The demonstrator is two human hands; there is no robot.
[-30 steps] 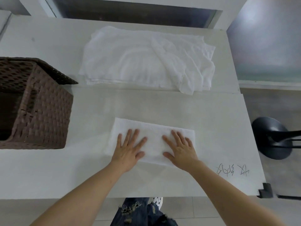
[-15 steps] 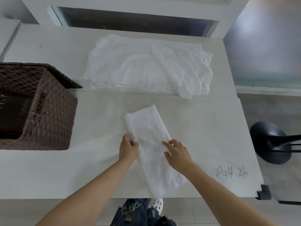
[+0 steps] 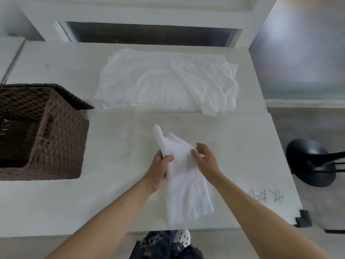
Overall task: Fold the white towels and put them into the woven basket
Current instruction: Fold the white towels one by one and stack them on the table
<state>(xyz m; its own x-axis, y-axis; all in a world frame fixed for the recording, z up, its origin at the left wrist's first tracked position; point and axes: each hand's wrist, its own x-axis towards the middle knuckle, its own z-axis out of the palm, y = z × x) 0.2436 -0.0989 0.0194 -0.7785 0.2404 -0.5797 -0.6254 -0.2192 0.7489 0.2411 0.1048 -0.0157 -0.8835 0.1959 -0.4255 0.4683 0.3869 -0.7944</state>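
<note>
A heap of loose white towels (image 3: 166, 85) lay at the far side of the pale grey table (image 3: 242, 146), well behind the hands. A black round stool (image 3: 311, 161) stood right of the table, partly cut off. The brown woven basket (image 3: 56, 139) sat at the left, its dim inside hard to make out. The left hand (image 3: 158, 169) gripped the narrow folded white towel (image 3: 184, 180) at its left edge; the right hand (image 3: 205, 157) touched it with relaxed, spread fingers.

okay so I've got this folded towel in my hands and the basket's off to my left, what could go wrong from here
The folded towel is gripped only at its far part by your left hand; your right hand is open beside it, so the folds may fall open when lifted. Its near end reaches the table edge and could slip off. Carrying it to the woven basket one-handed may undo it.
</note>
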